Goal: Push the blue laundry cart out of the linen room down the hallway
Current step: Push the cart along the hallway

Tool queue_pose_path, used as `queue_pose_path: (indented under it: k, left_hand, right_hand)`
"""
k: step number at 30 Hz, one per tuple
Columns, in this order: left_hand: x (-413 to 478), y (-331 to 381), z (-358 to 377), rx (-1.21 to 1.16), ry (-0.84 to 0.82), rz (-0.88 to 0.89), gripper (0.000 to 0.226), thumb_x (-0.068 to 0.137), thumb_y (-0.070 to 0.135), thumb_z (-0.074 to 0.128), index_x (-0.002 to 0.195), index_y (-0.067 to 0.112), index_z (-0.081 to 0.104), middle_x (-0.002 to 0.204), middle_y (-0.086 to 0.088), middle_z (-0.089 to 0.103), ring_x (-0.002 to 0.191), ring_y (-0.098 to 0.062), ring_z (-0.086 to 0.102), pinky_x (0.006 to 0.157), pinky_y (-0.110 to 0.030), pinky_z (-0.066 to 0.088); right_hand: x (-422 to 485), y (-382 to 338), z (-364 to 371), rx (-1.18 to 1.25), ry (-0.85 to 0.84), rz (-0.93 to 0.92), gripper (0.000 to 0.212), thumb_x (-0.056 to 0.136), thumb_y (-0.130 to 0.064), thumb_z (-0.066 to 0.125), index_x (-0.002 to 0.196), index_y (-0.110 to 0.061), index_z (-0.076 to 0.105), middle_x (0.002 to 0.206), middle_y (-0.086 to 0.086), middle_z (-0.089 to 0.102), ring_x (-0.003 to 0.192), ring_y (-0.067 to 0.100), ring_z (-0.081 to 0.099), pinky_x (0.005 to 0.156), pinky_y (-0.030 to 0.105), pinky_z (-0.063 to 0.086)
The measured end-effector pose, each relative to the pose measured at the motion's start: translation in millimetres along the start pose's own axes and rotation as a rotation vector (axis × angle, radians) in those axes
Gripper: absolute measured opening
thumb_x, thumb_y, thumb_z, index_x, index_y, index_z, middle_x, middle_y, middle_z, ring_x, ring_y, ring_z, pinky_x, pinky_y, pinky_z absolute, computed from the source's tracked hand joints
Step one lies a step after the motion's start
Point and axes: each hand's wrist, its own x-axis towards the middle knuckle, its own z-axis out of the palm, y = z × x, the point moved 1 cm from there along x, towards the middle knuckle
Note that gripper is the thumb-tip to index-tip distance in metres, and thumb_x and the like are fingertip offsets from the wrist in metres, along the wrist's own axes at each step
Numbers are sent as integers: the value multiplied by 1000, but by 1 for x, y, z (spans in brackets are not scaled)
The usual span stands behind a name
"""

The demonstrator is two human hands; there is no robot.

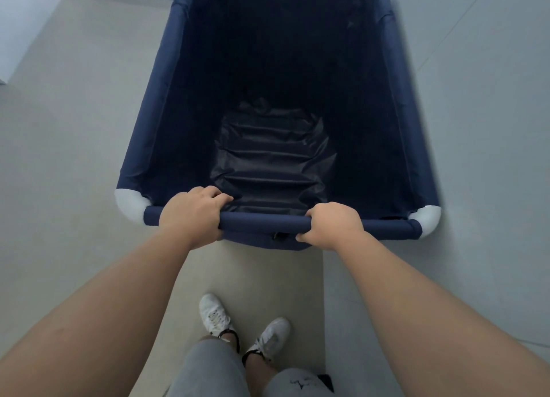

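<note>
The blue laundry cart [265,222] fills the middle of the head view, a deep navy fabric bin on a padded tube frame with white corner joints. I look straight down into it; only wrinkled dark lining shows at the bottom. My left hand [193,215] wraps the near rim bar left of centre. My right hand [333,225] wraps the same bar right of centre. Both arms reach forward, nearly straight.
Pale grey tiled floor [74,158] lies on both sides of the cart. A white wall corner [20,24] stands at the far left. My feet in white sneakers [214,313] stand on a beige floor strip just behind the cart.
</note>
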Motion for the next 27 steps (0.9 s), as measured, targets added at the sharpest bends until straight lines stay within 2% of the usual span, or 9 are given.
queue_pose_path:
  k: [2,5,9,12,23,27]
  left_hand:
    - [6,-2,-3,-3,-13,9,60,78,49,66,135,40,50,128,13,55,110,-16,54,75,-32,42]
    - [18,-7,-9,1,-37,20,40,76,48,66,114,41,62,111,14,60,99,-15,57,69,-33,40]
    - [28,-14,-16,37,-65,44,22,77,41,61,98,37,64,94,13,61,82,-15,56,61,-33,36]
    - [33,-21,-14,54,-37,71,19,78,41,60,96,36,64,92,12,62,81,-15,57,61,-32,35]
    - [38,-34,-13,35,-11,114,14,81,37,56,92,32,62,92,10,62,79,-16,57,61,-33,38]
    - [39,-40,-13,43,-13,107,16,83,41,57,95,35,64,94,11,61,78,-15,57,60,-33,40]
  right_hand:
    - [4,-1,-4,7,-3,12,28,74,-57,62,89,-34,63,74,-11,60,71,16,60,60,31,49]
    - [12,-2,-12,4,-6,32,29,74,-58,62,91,-35,62,76,-11,61,73,17,60,65,34,54]
    - [20,-5,-21,-4,-32,62,30,74,-59,63,89,-33,62,75,-10,61,71,16,61,64,33,54]
    - [27,-7,-23,-15,-33,69,30,74,-59,63,90,-33,64,73,-12,61,68,14,60,58,31,49]
    - [35,-16,-25,2,-52,105,35,72,-60,65,95,-33,65,79,-10,62,73,16,61,61,32,49]
    - [35,-20,-26,28,-46,97,36,69,-60,68,93,-34,65,80,-10,62,74,16,60,61,32,48]
